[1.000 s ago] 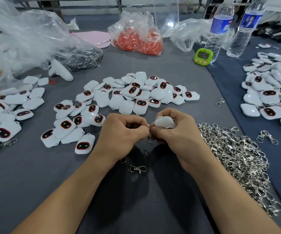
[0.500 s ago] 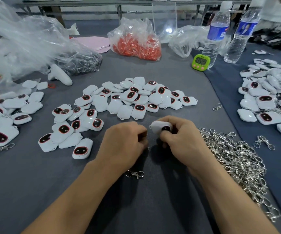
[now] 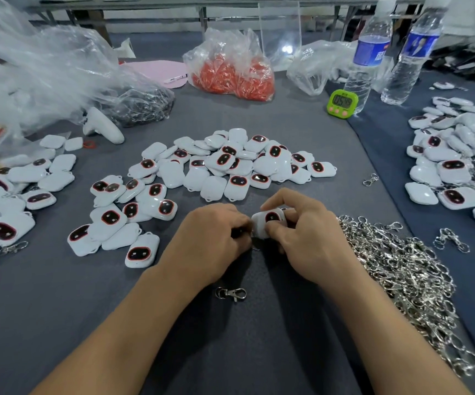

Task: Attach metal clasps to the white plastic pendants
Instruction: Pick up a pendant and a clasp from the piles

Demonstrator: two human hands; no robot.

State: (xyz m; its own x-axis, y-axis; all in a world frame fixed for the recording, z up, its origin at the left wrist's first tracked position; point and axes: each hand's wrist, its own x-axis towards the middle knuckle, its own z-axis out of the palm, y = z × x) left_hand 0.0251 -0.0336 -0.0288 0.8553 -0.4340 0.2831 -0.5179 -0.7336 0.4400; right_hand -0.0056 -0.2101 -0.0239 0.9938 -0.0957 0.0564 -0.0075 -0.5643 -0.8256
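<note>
Head view shows the right hand [image 3: 302,238] pinching one white pendant [image 3: 269,220] between thumb and fingers, dark face up, just above the grey table [image 3: 59,309]. The left hand [image 3: 213,240] is curled tight against the left edge of the pendant. A small bit of metal ring [image 3: 256,247] shows between both hands, but whether the left fingers pinch it cannot be told, because they hide it.

The step is judged to be passing the ring through the small loop of the pendant. To do it well, the right hand should hold the pendant firm and not turning, with the loop toward the left hand. The ring should be opened only a little and then slid through.

One loose clasp [image 3: 230,293] lies on the table between the forearms. The clasp pile [image 3: 401,280] is just beside the right forearm, and the pendant heap [image 3: 230,166] lies beyond the hands.
</note>
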